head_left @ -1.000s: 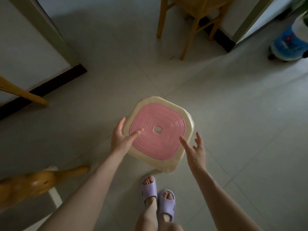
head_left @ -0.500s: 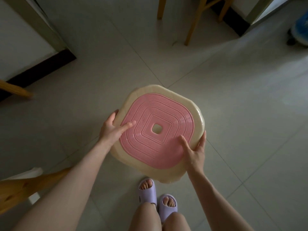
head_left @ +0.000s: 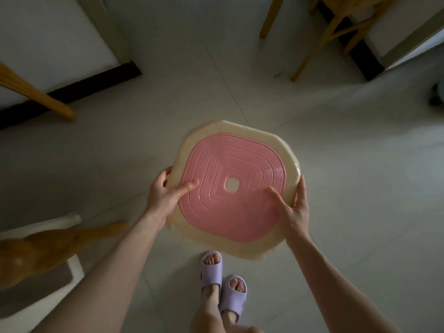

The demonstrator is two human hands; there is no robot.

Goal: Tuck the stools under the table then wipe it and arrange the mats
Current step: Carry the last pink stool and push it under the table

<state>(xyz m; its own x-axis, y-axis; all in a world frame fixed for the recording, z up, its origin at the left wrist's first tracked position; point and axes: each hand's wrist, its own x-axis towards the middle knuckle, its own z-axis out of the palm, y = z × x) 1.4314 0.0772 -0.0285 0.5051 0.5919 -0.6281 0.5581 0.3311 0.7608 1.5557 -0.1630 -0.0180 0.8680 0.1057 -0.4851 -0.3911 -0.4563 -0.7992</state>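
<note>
Two hands are on a single stool, and by my reading the task has barely started. At the far left a slanted wooden leg [head_left: 38, 99] stands on the tiled floor [head_left: 120, 152] near a dark skirting; whether it belongs to the desk I cannot tell. Below it, at the lower left, is a blurred wooden piece [head_left: 48, 248] of some furniture. The left hand [head_left: 165, 195] holds the stool [head_left: 230, 162] at its left edge, with the thumb lying on the pink ribbed seat and the fingers curled round the cream rim. The stool is in the middle of the floor, directly in front of the person's lilac slippers [head_left: 222, 282]. Its legs are hidden under the seat, so I cannot say if it is lifted or standing. The right hand [head_left: 294, 210] pinches the opposite edge, thumb on the pink and fingers along the rim's outer side. At the upper right are wooden chair legs [head_left: 310, 44]. No desk top, cloth or mats are in view. I judge that tucking this stool away is the step in hand, and that the wiping and the arranging of the mats are not yet done.
</note>
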